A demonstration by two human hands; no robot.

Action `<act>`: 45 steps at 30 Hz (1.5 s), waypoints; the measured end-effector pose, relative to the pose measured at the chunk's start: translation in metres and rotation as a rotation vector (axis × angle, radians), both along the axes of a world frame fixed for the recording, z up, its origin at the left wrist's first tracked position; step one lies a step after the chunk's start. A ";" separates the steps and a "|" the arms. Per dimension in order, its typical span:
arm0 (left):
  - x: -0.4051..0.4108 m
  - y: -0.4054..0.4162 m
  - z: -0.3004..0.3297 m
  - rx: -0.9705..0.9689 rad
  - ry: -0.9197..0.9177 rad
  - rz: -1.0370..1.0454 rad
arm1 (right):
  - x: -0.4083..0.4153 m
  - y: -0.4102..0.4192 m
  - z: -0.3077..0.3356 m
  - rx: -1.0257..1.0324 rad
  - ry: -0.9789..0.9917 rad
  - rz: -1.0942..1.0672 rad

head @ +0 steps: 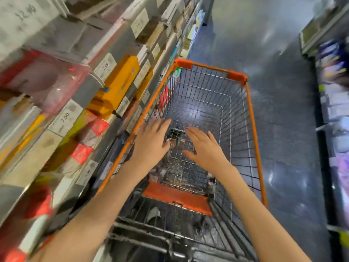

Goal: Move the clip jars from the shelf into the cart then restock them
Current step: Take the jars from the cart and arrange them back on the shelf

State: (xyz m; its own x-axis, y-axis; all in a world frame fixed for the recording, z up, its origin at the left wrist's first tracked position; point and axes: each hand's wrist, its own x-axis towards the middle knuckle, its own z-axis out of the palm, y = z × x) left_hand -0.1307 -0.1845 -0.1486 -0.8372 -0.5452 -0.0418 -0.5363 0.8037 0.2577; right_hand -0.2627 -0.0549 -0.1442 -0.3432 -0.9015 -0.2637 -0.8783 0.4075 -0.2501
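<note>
An orange-rimmed wire shopping cart [251, 114] stands in the aisle beside the shelf [105, 76] on my left. Both my hands reach down into its basket. My left hand [153, 140] and my right hand [204, 146] have straight, spread fingers and hold nothing. Between them, low in the basket, sits a small jar-like object [176, 139], blurred. Whether either hand touches it I cannot tell.
The shelf on the left holds yellow boxes [120, 80], red packs [81, 154] and white price tags [65, 118]. Another shelf [332, 91] lines the right side. Dark glossy floor [273, 53] runs ahead of the cart. The orange child-seat flap [177, 197] sits near me.
</note>
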 end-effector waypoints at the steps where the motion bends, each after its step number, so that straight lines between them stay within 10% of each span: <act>1: -0.003 -0.002 -0.010 0.020 -0.014 -0.006 | -0.002 -0.002 -0.010 0.018 -0.014 -0.011; 26: -0.063 -0.034 -0.243 0.325 -0.287 0.003 | -0.079 -0.050 -0.299 0.161 -0.261 -0.166; 45: -0.033 -0.036 -0.288 0.398 -0.388 0.035 | -0.094 -0.083 -0.368 0.052 -0.409 -0.363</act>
